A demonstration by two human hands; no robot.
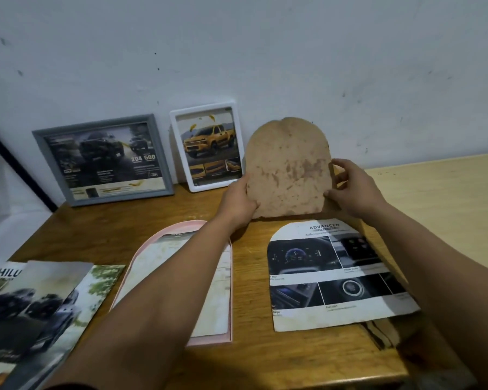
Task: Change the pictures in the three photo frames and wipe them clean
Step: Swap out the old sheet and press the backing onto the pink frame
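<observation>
A brown arch-shaped backing board (289, 167), stained, stands upright near the wall. My left hand (238, 199) grips its lower left edge and my right hand (350, 190) holds its right edge. A pink arch-shaped frame (150, 249) lies flat under my left forearm with a pale sheet in it. An arch-cut car-dashboard picture (333, 274) lies flat on the table in front of the board. A grey frame (102, 159) and a white frame (207, 144) lean against the wall, each with a truck picture inside.
Truck brochures (37, 308) lie at the table's left front. The wooden table (119, 220) meets the wall at the back. A lighter tabletop (440, 201) adjoins on the right. A brown piece (383, 330) pokes out under the dashboard picture.
</observation>
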